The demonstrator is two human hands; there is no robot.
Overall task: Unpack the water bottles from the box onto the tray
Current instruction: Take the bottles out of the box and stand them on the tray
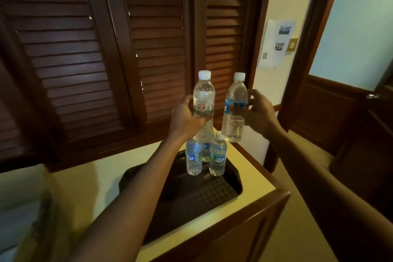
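Note:
I hold two clear water bottles upright in the air above the far end of a dark tray [204, 195]. My left hand [187, 121] grips a bottle with a white and green label [203, 100]. My right hand [259, 112] grips a bottle with a blue label [235, 110]. Three smaller bottles stand on the tray's far end: one at the left [194, 157], one at the right [218, 156], and one behind them [205, 151], partly hidden. The box is not clearly in view.
The tray lies on a pale counter [89, 176] with a wooden edge [265, 204] at the right. Dark louvred shutters [106, 49] stand behind it. A blurred pale object [23, 219] sits at the lower left. A wooden door [340, 100] is at the right.

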